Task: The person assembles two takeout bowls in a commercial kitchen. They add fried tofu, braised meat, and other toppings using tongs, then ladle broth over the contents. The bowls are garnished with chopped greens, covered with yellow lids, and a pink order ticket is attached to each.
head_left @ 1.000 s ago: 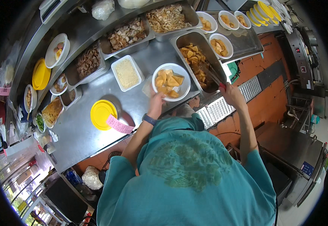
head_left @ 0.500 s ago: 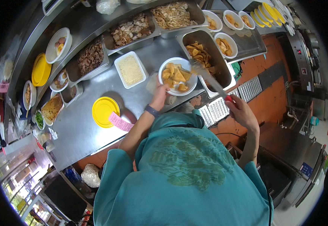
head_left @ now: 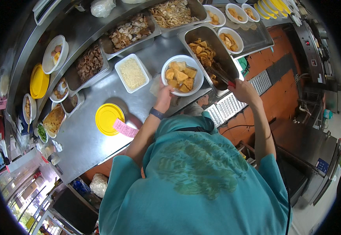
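My left hand [head_left: 164, 98] grips the near left rim of a white bowl [head_left: 200, 83], which is filled with golden-brown chunks [head_left: 182, 74]. Closed around a long metal serving utensil [head_left: 219, 73] with a red handle, my right hand [head_left: 244, 91] is at the near right corner of a deep steel pan [head_left: 186, 38]. The utensil's far end reaches into similar brown chunks [head_left: 203, 51] in that pan, and its tip cannot be made out. Left of the bowl is a white tub [head_left: 132, 73] of pale shreds. A yellow lid [head_left: 108, 119] with a pink slip [head_left: 125, 128] lies nearer.
Steel pans of chopped meat [head_left: 131, 31] and shredded meat [head_left: 174, 13] line the far side. Filled white bowls [head_left: 230, 40] stand on a tray at the right. A white bowl with eggs [head_left: 56, 55] and another yellow lid [head_left: 39, 81] sit on the left shelf.
My right hand has moved the utensil from the bowl's right rim down into the steel pan. The bowl, still in my left hand, has shifted slightly left and looks fuller.
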Demonstrator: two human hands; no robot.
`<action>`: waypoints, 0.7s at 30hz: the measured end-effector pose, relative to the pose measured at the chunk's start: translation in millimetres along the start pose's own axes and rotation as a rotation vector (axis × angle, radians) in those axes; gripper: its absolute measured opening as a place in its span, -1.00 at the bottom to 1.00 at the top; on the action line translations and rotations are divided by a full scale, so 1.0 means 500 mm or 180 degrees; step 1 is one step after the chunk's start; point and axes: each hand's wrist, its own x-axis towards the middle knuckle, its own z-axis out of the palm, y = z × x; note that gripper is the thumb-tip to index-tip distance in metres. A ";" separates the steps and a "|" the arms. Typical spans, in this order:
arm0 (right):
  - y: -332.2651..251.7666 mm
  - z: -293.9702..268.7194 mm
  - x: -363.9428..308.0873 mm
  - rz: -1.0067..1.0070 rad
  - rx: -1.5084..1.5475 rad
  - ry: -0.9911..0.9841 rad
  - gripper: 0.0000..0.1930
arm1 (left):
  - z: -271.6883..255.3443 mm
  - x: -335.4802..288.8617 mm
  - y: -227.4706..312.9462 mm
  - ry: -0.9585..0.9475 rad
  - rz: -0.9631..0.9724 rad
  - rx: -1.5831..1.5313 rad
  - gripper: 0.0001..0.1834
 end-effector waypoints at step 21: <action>-0.086 -0.061 -0.202 0.0130 0.1336 -0.0435 -0.67 | 0.010 -0.023 0.047 -0.0432 -0.0324 0.0134 -0.04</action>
